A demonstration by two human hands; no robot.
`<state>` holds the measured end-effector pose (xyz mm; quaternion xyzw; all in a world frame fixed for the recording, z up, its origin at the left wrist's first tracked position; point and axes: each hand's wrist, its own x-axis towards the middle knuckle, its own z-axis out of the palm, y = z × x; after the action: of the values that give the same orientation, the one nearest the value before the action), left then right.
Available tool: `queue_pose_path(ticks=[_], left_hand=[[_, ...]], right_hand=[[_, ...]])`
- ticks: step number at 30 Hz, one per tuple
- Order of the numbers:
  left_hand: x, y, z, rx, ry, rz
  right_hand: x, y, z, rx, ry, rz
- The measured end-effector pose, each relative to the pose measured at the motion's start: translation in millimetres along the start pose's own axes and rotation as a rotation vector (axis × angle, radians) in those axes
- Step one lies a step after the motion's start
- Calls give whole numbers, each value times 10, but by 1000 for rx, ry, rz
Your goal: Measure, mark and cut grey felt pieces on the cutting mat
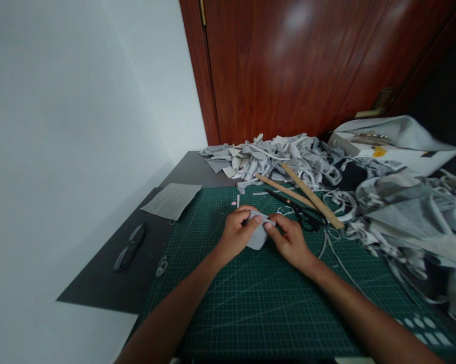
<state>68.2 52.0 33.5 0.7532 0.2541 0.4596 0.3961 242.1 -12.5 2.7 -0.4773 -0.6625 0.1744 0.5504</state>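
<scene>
Between my hands is a small piece of grey fabric (256,239), its top edge folded over. My left hand (238,226) pinches the fold at its left end, thumb on the near side. On the right end, my right hand (287,236) grips the same edge between thumb and fingers. The lower part of the fabric hangs below the fingers, over the green cutting mat (250,303). Just beyond my right hand lie black-handled scissors (307,216), pointing away to the left.
Two wooden rulers (315,198) lie behind the scissors. A heap of grey fabric scraps (273,156) lines the back; more cloth (413,212) piles at right beside a white box (395,151). At left are a flat fabric piece (172,198) and eyeglasses (131,247).
</scene>
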Motion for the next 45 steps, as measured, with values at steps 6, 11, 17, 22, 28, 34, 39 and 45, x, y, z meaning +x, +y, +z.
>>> queue_pose_path(ticks=[6, 11, 17, 22, 28, 34, 39, 45], left_hand=[[-33, 10, 44, 24, -11, -19], [-48, 5, 66, -43, -90, -115], [-38, -98, 43, -195, -161, -367], [3, -104, 33, -174, -265, -370], [8, -124, 28, -197, -481, -419], [-63, -98, 51, -191, -508, -414], [-33, -74, 16, -167, -415, -264], [6, -168, 6, 0, -144, 31]], right_hand=[[-10, -11, 21, -20, 34, 32], [6, 14, 33, -29, 89, 49], [35, 101, 19, -94, 145, 127], [46, 116, 17, -104, 154, 164], [65, 119, 18, -112, 224, 258], [105, 130, 34, 64, 242, 421], [120, 113, 70, 339, 114, 612], [139, 92, 15, 719, -138, 920]])
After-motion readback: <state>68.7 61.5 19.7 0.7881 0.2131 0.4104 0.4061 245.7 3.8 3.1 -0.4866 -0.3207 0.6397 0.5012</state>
